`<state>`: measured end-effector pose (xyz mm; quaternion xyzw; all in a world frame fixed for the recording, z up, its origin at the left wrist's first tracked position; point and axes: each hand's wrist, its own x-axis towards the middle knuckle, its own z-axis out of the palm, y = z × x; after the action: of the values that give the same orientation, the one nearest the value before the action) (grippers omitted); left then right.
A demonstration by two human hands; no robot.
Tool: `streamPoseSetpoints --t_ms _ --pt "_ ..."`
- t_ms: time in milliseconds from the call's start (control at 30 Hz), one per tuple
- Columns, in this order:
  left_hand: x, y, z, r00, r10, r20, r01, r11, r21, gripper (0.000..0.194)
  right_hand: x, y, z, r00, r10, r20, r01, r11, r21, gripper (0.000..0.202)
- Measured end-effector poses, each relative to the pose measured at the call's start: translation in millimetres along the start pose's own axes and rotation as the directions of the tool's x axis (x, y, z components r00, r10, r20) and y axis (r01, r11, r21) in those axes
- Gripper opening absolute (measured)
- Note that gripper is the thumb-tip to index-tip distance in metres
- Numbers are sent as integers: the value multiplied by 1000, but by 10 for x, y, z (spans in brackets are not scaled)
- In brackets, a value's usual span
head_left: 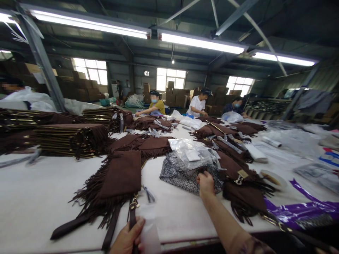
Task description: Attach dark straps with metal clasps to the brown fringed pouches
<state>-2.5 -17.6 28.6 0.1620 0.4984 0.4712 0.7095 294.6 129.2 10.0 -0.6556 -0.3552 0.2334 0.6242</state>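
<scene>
My left hand [129,235] is closed round the dark brown strap [132,213] of a brown fringed bag [120,174]. The bag lies flat on the white table, its fringe spread to the left and front. A translucent plastic sheet [149,229] hangs beside the same hand. Farther right, my right hand [206,183] is closed over a black-and-white patterned fabric piece [180,174]; what its fingertips pinch is hidden. Clear plastic packets [193,154] rest on top of that fabric. Close on its right is another brown fringed bag [233,165] with a tag.
Stacked brown bags with gold edges [69,139] stand at the left. More brown fringed bags [153,144] cover the middle of the table. A tape roll [274,180] and purple plastic [299,210] lie at the right. Several co-workers, one in a white shirt [197,104], sit or stand across the table.
</scene>
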Motion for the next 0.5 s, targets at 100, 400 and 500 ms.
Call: streamPoseSetpoints --t_ms 100,400,500 --pt "-39 -2 4 999 8 46 -6 1000 -23 50 -719 -96 11 918 174 357 -208 976 59 48" --pt "-89 -54 -65 985 96 145 -102 994 36 39 -1706 -685 406 437 286 853 -335 932 -141 52" --pt "-125 -59 -75 985 107 134 -116 991 63 38 -1708 -765 460 513 207 833 -269 960 -73 40"
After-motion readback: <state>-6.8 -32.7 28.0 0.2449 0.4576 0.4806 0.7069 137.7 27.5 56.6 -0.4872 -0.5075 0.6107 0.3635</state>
